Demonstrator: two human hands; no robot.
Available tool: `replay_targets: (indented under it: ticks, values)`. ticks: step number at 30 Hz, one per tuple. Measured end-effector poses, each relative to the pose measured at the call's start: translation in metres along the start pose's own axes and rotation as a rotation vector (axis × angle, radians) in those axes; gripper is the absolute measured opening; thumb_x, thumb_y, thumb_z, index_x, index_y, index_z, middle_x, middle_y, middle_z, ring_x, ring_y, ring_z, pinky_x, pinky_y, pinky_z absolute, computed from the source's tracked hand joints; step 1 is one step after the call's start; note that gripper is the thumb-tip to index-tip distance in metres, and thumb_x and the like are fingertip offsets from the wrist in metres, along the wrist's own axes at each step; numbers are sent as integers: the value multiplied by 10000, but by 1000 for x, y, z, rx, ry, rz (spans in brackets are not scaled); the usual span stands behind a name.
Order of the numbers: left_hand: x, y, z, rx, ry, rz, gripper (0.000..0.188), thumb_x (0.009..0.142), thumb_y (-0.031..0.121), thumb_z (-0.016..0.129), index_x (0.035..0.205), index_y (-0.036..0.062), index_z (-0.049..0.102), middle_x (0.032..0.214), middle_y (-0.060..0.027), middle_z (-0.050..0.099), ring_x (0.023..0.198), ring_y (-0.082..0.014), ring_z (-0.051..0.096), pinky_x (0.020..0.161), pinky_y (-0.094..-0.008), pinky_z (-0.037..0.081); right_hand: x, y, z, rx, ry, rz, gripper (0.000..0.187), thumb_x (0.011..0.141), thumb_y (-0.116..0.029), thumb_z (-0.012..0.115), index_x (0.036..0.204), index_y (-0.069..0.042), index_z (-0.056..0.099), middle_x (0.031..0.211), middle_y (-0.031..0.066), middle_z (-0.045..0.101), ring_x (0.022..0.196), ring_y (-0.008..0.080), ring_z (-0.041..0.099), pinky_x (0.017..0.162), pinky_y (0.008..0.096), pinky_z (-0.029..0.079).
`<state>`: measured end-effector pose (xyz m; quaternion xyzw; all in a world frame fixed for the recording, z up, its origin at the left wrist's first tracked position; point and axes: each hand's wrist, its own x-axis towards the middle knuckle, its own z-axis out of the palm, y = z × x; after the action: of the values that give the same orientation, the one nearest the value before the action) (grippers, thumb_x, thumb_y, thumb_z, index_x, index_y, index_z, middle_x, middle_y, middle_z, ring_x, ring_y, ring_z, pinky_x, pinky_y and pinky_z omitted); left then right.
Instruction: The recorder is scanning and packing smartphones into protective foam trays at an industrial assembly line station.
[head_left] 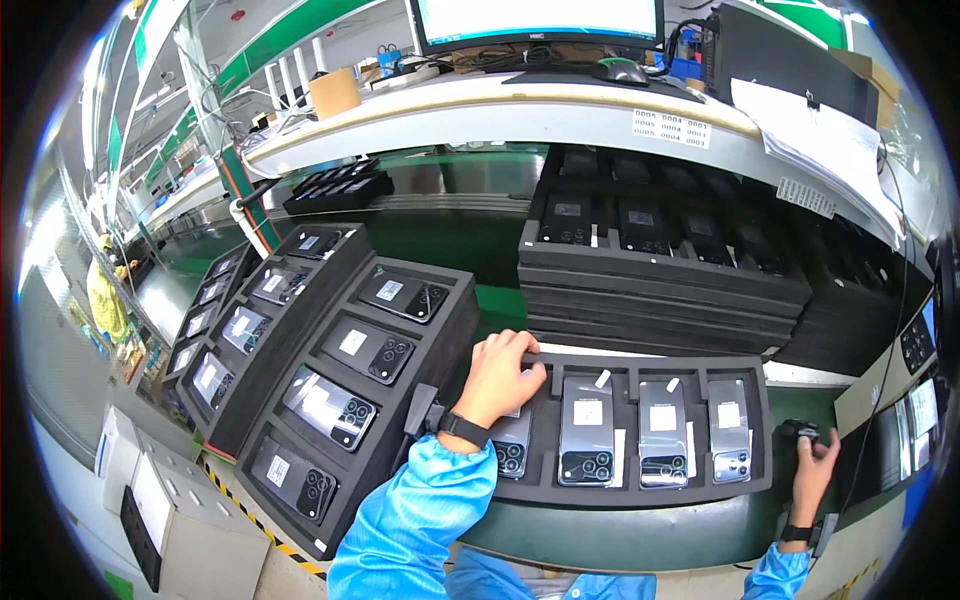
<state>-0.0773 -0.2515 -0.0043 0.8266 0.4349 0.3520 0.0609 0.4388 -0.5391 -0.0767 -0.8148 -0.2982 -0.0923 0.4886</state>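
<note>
My left hand (pixel 498 380) is closed over the back left corner of a black foam tray (pixel 625 367), with its fingers curled at the rim. Several dark smartphones lie back side up in the slots, such as one phone (pixel 587 430) with a white label. The hand and wrist partly cover the leftmost phone (pixel 514 445). Off the tray's right end, my right hand (pixel 815 468) is closed around a small black device (pixel 798 430); its exact kind is hard to make out. Both wrists wear black bands.
To the left stand foam trays (pixel 330 408) of phones. A taller stack of trays (pixel 650 290) sits behind, under a white shelf (pixel 480 112) carrying a monitor (pixel 540 22) and a mouse (pixel 622 71). Clipped papers (pixel 815 140) hang at the right. Another person (pixel 108 295) is far left.
</note>
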Motion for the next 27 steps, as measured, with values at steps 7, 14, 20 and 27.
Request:
replay_targets:
  ticks: [7, 14, 20, 27]
  values:
    - [-8, 10, 0, 176, -129, 19, 392, 823, 277, 675, 1155, 74, 632, 1068, -137, 639, 1116, -342, 566, 1059, -488, 363, 119, 14, -117, 865, 317, 276, 695, 1036, -480, 575, 1555, -62, 374, 1513, 121, 509, 1252, 209, 541, 964, 308, 419]
    - [-10, -3, -6, 121, -276, -47, 661, 812, 417, 730, 1343, 50, 586, 1285, -215, 586, 1319, -397, 476, 1222, -551, 233, 208, 69, -154, 702, 317, 286, 541, 1014, -549, 578, 1309, -102, 655, 1131, -28, 697, 782, 30, 499, 628, 196, 385]
    - [-16, -1, -4, 126, -178, 41, 673, 801, 392, 714, 1353, 39, 562, 1292, -214, 584, 1319, -380, 489, 1238, -495, 247, 231, 119, -198, 83, 526, -87, 400, 1028, -477, 587, 909, -108, 684, 654, -62, 492, 529, 64, 404, 504, 256, 333]
    - [-16, 4, -8, 92, -167, 2, 646, 788, 344, 718, 1340, 45, 566, 1273, -193, 601, 1294, -368, 515, 1226, -502, 269, 24, -46, -44, 729, 220, 442, 344, 1037, -303, 598, 732, -156, 542, 574, -64, 444, 460, 49, 409, 386, 222, 276]
